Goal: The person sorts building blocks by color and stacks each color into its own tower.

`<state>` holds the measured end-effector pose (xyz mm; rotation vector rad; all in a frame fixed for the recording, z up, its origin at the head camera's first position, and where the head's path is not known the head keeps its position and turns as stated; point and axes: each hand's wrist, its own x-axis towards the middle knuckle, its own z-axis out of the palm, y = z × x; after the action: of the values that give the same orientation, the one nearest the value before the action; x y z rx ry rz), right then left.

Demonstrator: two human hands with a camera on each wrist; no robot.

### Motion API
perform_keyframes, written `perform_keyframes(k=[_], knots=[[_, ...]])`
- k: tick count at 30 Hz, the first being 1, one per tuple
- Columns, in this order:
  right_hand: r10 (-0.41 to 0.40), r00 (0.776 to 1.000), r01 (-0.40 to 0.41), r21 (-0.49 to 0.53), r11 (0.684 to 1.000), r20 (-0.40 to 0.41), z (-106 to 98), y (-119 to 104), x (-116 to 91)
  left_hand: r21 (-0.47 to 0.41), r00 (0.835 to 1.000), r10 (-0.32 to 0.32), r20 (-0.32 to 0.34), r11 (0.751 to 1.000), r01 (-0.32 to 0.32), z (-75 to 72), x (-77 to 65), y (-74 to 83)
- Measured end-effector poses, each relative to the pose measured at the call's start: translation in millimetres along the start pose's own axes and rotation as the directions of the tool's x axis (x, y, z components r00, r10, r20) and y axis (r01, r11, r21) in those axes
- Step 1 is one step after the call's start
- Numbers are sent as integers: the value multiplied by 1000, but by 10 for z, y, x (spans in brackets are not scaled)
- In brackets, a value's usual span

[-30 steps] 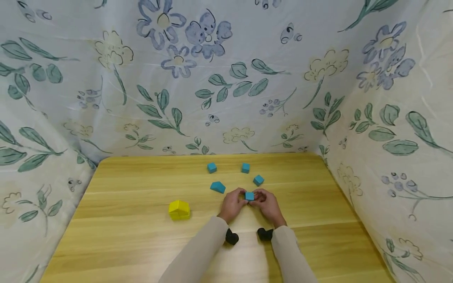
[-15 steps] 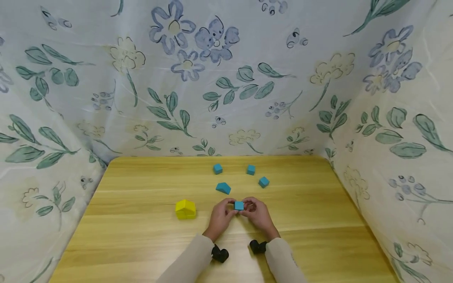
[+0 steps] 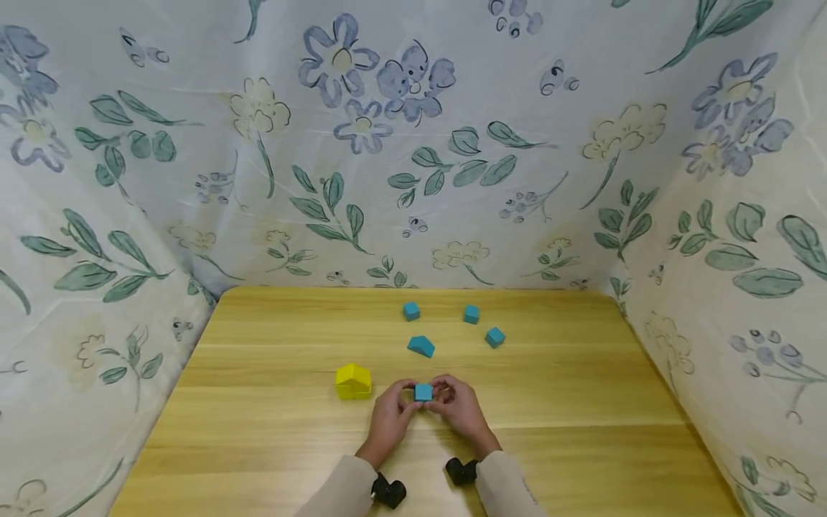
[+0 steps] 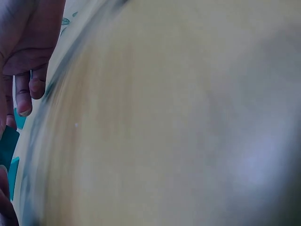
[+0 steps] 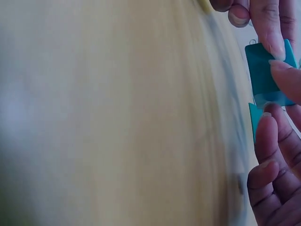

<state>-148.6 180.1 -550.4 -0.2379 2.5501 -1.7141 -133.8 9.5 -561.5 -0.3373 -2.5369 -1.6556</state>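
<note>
In the head view, a small blue block [image 3: 423, 392] sits between my two hands over the near middle of the table. My left hand [image 3: 389, 416] pinches its left side with thumb and fingers. From the other side, my right hand [image 3: 460, 411] grips it the same way. The right wrist view shows fingertips on the faces of this teal-looking block [image 5: 262, 70]. Only part of the block [image 4: 6, 147] appears at the left edge of the left wrist view. Whether it touches the table is unclear.
Left of my hands stands a yellow house-shaped group of blocks [image 3: 353, 382]. Beyond them lie a blue wedge-like block [image 3: 421, 346] and blue cubes [image 3: 411, 311], [image 3: 472, 314], [image 3: 495, 337]. Flower-printed cloth [image 3: 439, 215] borders the wooden table [image 3: 271, 431].
Both hands have drawn the blue block nearer to me and leftward, toward the yellow blocks. The head view has shifted slightly. The other blocks keep their places on the table.
</note>
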Motion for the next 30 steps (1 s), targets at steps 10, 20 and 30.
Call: perform_keyframes(k=[10,20,30], knots=[[8,1000,-8,-8,1000,10,100,-25,-21,-4,999,-18,-37,1000,18,-34,-54,-103],[25,1000,-24,-39,999,17,120,-19,-37,20,1000,3,23,1000,-3,-71,-59,-168],[0,1000,1,-34,999,20,143,21,-46,35,997,39,65,999,-41,-92,-47,-204]])
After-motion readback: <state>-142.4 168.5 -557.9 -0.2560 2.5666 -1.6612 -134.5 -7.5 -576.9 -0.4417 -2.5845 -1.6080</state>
